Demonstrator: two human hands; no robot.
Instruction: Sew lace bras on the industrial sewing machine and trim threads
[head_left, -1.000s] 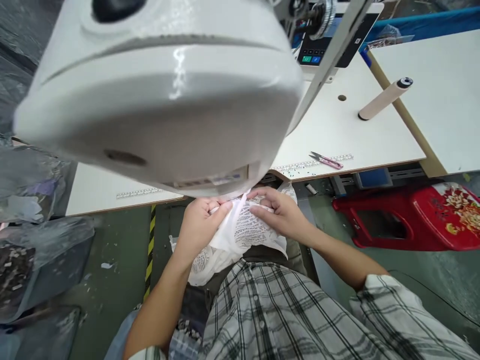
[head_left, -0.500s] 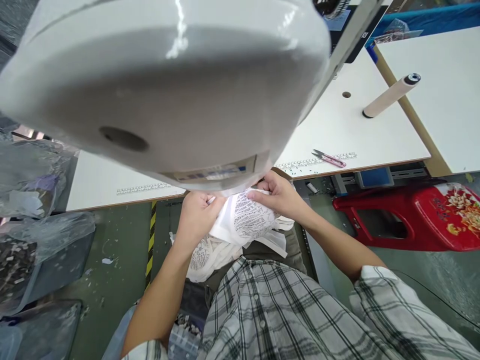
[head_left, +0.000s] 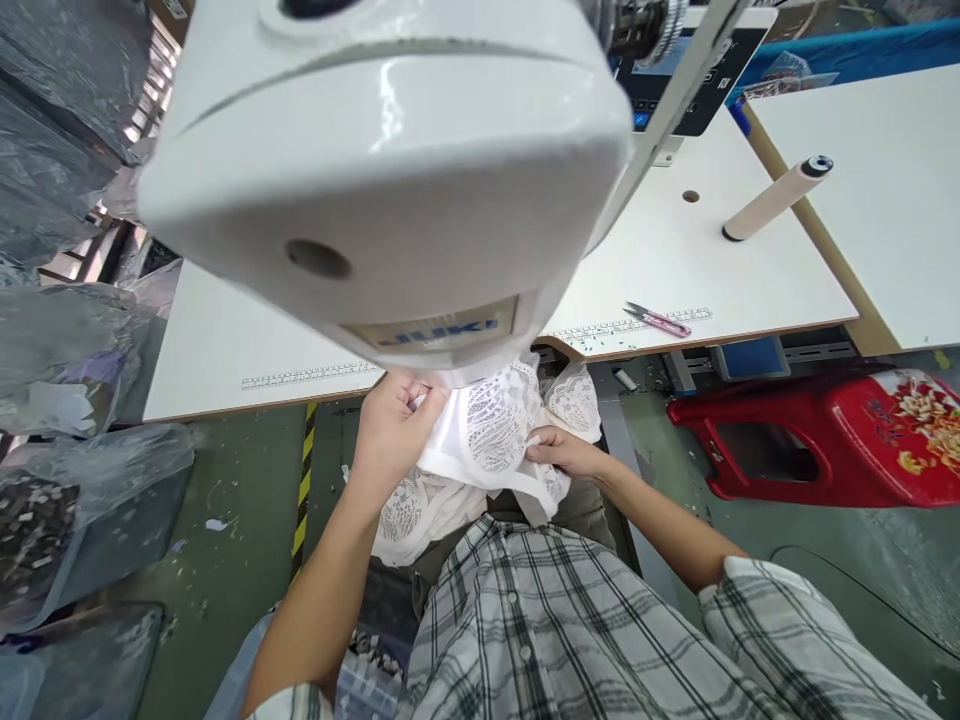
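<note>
A white lace bra [head_left: 496,425] hangs just below the head of the sewing machine [head_left: 420,200], over my lap. My left hand [head_left: 401,415] pinches its left part, close under the machine head. On the lower right side of the lace cup, my right hand [head_left: 566,450] grips the bra's edge between thumb and fingers. More white lace pieces [head_left: 420,515] lie bunched on my lap beneath it. The machine head hides the needle area and the top of the bra.
Pink-handled thread snips [head_left: 658,318] lie on the white table [head_left: 757,270] by a printed ruler. A beige thread cone [head_left: 776,200] stands farther right. Below are a red stool [head_left: 780,430] on the right and plastic-covered bins [head_left: 97,500] on the left.
My right hand has moved down and right, from the bra's top to its lower right side. More of the lace now shows. The camera view has shifted, revealing more of the machine.
</note>
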